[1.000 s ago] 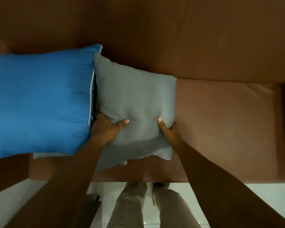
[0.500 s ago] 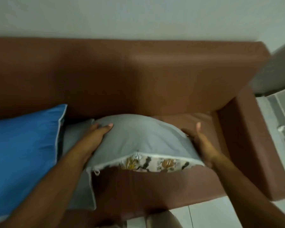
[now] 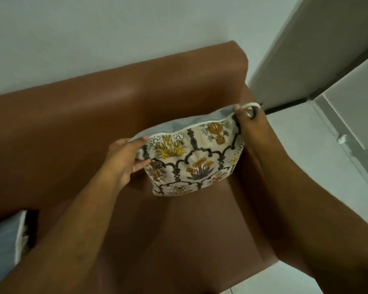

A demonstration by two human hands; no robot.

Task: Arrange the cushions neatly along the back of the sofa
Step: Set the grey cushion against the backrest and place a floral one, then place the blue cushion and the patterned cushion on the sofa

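Both hands hold a patterned cushion (image 3: 191, 164) above the seat of the brown sofa (image 3: 77, 124), near its right end. The left hand (image 3: 123, 160) grips the left edge, the right hand (image 3: 250, 124) the upper right corner. Another cushion (image 3: 6, 236) lies at the seat's left edge.

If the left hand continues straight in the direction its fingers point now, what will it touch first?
Its fingers already grip the patterned cushion, so the left hand meets that first; beyond it probably the sofa's right armrest, though depth is unclear.
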